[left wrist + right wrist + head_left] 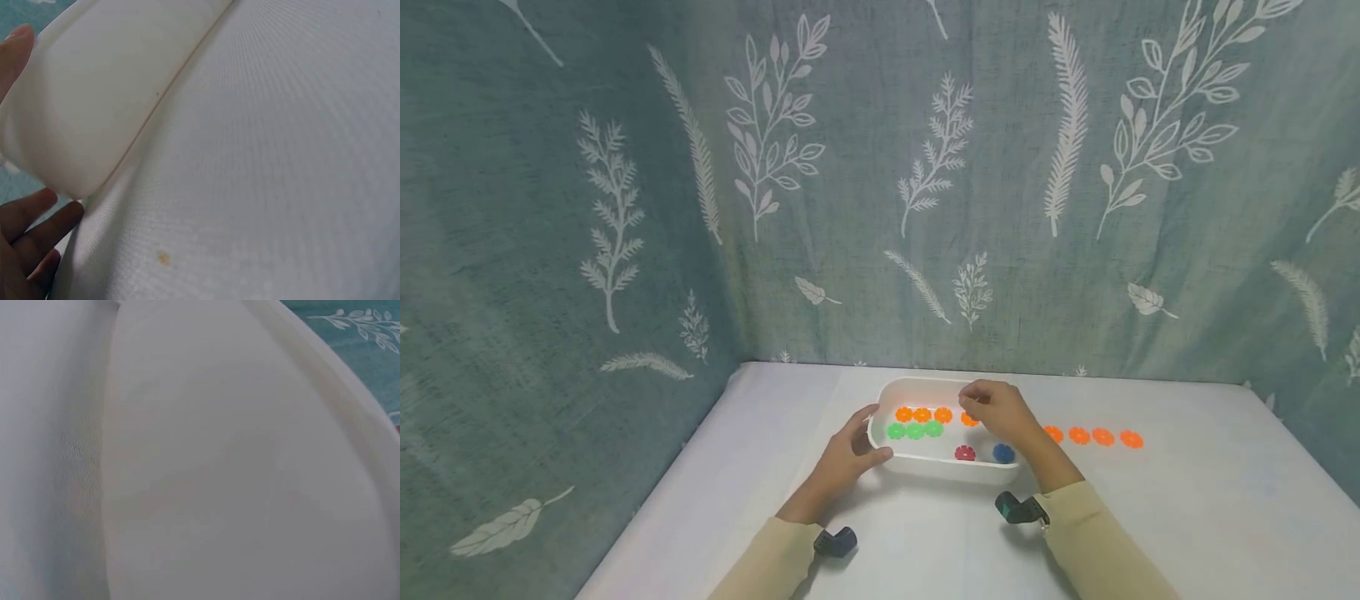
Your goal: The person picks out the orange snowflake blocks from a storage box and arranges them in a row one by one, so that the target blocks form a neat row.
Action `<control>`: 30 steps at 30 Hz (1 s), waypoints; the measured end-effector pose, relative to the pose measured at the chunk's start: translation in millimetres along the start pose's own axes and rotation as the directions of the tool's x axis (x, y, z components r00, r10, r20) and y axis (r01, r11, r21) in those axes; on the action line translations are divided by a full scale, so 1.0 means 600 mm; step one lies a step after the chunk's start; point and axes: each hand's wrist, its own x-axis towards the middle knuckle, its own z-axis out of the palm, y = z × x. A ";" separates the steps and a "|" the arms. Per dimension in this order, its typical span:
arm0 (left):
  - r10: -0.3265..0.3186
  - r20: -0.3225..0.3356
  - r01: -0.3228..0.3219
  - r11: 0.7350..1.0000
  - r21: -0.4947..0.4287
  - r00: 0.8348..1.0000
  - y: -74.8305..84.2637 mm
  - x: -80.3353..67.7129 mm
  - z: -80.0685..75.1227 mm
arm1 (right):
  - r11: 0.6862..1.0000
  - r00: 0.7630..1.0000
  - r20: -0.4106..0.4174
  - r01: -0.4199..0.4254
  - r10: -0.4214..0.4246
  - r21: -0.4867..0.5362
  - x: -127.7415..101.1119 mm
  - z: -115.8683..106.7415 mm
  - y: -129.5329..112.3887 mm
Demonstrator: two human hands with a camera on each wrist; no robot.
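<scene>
A white tray [951, 468] sits on the white table and holds a row of orange discs [922, 414], a row of green discs [914, 431], a red disc [965, 452] and a blue disc [1003, 452]. My left hand [872, 433] grips the tray's left end, thumb on the near wall; in the left wrist view its fingers [28, 231] lie by the tray's corner [94, 106]. My right hand [972, 410] hovers over the tray's back right, its curled fingers pinching an orange disc [970, 420] at the end of the orange row. The right wrist view shows only the tray's outer wall [237, 462].
Several more orange discs [1091, 436] lie in a line on the table [1187, 500] to the right of the tray. Leaf-patterned curtains [880, 183] close off the back and left side. The table's left edge runs close to the left curtain.
</scene>
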 end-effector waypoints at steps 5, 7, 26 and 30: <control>-0.035 -0.009 0.035 0.999 0.007 0.999 0.000 -0.002 -0.001 | 0.996 0.999 0.037 -0.001 0.004 -0.084 0.004 0.004 -0.001; -0.038 -0.008 0.038 0.999 0.000 0.999 0.002 -0.001 -0.002 | 0.992 0.998 0.058 0.013 -0.006 -0.124 0.006 0.004 -0.003; -0.017 0.016 0.018 0.999 -0.034 1.000 -0.001 0.003 -0.004 | 0.936 0.989 0.146 0.051 0.000 -0.348 0.002 0.012 0.000; 0.000 0.020 0.001 0.999 -0.035 1.000 -0.002 0.001 -0.006 | 0.904 0.981 0.195 0.090 -0.007 -0.418 0.001 0.014 -0.001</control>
